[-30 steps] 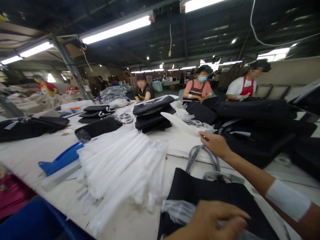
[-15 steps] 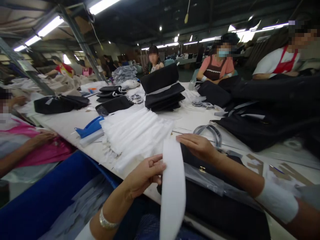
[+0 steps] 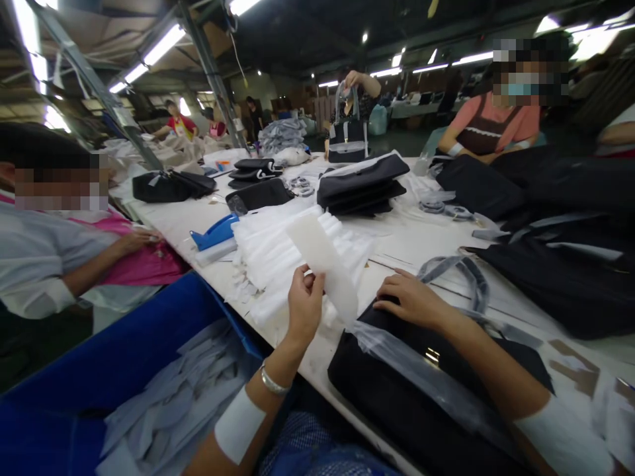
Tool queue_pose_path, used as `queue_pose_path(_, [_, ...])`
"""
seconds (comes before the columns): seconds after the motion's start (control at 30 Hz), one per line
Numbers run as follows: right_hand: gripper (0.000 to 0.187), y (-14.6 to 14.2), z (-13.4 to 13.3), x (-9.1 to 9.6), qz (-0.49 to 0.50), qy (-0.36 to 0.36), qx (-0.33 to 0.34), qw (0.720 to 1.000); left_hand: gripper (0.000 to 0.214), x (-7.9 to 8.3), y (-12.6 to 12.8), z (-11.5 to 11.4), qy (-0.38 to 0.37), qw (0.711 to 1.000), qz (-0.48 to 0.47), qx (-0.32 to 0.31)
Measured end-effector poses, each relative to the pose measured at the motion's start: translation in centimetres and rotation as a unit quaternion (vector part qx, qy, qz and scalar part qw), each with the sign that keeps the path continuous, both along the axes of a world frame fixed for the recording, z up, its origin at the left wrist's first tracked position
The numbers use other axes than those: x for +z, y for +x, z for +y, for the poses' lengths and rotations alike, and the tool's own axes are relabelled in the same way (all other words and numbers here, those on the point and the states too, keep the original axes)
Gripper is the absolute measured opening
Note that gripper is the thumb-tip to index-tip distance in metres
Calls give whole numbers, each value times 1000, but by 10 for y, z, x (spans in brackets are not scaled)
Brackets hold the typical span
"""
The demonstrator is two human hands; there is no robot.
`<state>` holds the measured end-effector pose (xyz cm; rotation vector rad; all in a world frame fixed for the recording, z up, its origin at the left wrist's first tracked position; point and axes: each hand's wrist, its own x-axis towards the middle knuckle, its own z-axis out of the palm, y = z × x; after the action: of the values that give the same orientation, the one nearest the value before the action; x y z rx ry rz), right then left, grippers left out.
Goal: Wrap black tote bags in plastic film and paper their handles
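Observation:
My left hand pinches a white strip of thin sheet, which tilts above the table's front edge. Behind the strip lies a pile of white folded sheets. My right hand rests with fingers spread on the upper part of a black handbag lying in front of me. The bag has a gold clasp, a band of clear plastic across it and wrapped handles at its far side.
A blue bin with many pale strips stands at my left below the table. A blue tape dispenser and stacked black bag pieces lie farther back. More black bags fill the right. A co-worker sits close on the left.
The white strip has swung up and left in my left hand. My right hand has come off it onto the black bag. Across the table a person now holds up a bag; the view has turned left.

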<state>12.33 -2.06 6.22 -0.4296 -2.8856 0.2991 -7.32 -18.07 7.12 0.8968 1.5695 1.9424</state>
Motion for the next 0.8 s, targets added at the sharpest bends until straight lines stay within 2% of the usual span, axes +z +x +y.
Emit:
queue_pose_path(0.07, [28,3,0,3,20,12,7,1000,36,-3,7,19,32,999,23,38])
queue_pose_path(0.13, [29,6,0,2,37,27,13,999,32,-10,15,38,47,997,29,47])
queue_pose_path(0.2, [31,8,1,-3,51,39,16,998,31,-19,22,54,28,999,32,1])
queue_pose_path(0.3, [32,11,3,-9,63,46,19,997,28,-23,21,70,-43,989,25,-138])
queue_pose_path(0.33, [32,11,4,-11,63,44,22,997,27,-20,18,74,-62,983,20,-174])
queue_pose_path(0.4, [34,11,6,-13,61,40,27,997,24,-11,9,83,-76,975,12,-207])
queue_pose_path(0.53, [35,11,7,-12,65,44,22,997,19,11,-4,99,-87,974,47,-206])
queue_pose_path(0.63, [34,14,4,-9,87,55,5,995,15,17,6,101,-106,974,51,-192])
queue_pose_path(0.73, [25,18,5,-14,157,61,6,986,17,6,23,95,-76,979,82,-169])
queue_pose_path(0.8, [14,17,12,-24,195,77,31,977,31,-14,28,92,-58,976,17,-211])
